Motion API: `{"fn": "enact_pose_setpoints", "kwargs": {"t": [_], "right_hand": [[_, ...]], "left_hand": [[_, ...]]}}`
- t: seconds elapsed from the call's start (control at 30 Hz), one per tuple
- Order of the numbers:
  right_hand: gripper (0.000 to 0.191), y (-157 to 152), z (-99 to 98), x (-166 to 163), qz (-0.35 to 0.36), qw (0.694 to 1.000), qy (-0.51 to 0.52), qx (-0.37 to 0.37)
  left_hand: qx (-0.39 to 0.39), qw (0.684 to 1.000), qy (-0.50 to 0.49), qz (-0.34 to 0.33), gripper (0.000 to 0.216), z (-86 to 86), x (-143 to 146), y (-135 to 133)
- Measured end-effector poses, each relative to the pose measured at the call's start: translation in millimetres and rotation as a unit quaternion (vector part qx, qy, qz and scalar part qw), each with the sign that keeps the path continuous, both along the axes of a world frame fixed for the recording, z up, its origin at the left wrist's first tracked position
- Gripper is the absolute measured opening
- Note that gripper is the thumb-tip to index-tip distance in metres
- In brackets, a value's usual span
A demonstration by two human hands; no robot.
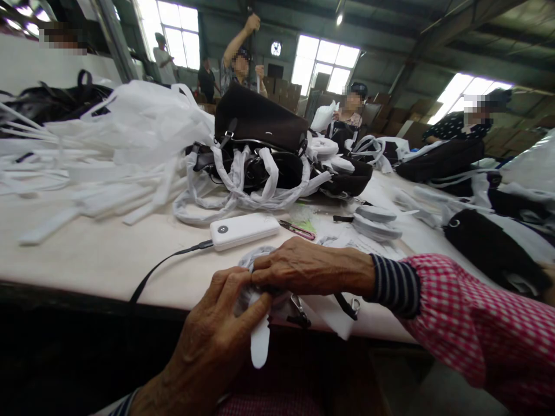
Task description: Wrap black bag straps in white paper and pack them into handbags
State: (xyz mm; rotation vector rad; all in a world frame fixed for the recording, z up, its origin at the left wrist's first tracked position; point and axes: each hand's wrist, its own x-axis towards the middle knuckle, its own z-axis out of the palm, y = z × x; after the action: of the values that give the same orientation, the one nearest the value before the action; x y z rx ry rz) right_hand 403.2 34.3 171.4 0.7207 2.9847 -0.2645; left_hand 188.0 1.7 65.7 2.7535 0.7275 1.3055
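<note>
Holds a white-wrapped strap coil (256,254) at the table's (95,254) near edge, with the grip of left hand (219,312) and right hand (303,266) clamped on it from opposite sides, apparently against springing loose, just in front of the white cabled device (246,231).

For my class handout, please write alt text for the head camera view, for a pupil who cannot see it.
A person's left hand and right hand grip a white-wrapped coil at a table's near edge. Beyond lie a white device and a heap of black bags; other people are in the background.
</note>
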Motion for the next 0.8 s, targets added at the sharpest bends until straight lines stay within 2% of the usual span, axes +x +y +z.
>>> {"fn": "enact_pose_setpoints", "kwargs": {"t": [0.23, 0.47, 0.7, 0.8], "right_hand": [[0.014, -0.3, -9.2, 7.3, -0.014, 0.999, 0.029, 0.002], [0.013, 2.5, -9.5, 4.4, -0.033, 0.997, 0.047, -0.045], [0.006, -1.4, -10.1, -1.9, -0.021, 0.999, -0.010, 0.031], [0.009, -6.9, -11.0, 0.6, -0.015, 0.998, -0.023, 0.058]], "left_hand": [[0.069, 0.997, 0.017, -0.030, 0.028, -3.6, -3.0, -5.9], [0.027, 0.999, 0.003, -0.030, 0.025, 2.3, -2.9, -1.3], [0.014, 0.999, -0.009, -0.049, 0.024, 2.9, -2.9, -1.2], [0.020, 0.997, -0.022, -0.068, 0.027, 2.1, -3.8, 0.3]]}}
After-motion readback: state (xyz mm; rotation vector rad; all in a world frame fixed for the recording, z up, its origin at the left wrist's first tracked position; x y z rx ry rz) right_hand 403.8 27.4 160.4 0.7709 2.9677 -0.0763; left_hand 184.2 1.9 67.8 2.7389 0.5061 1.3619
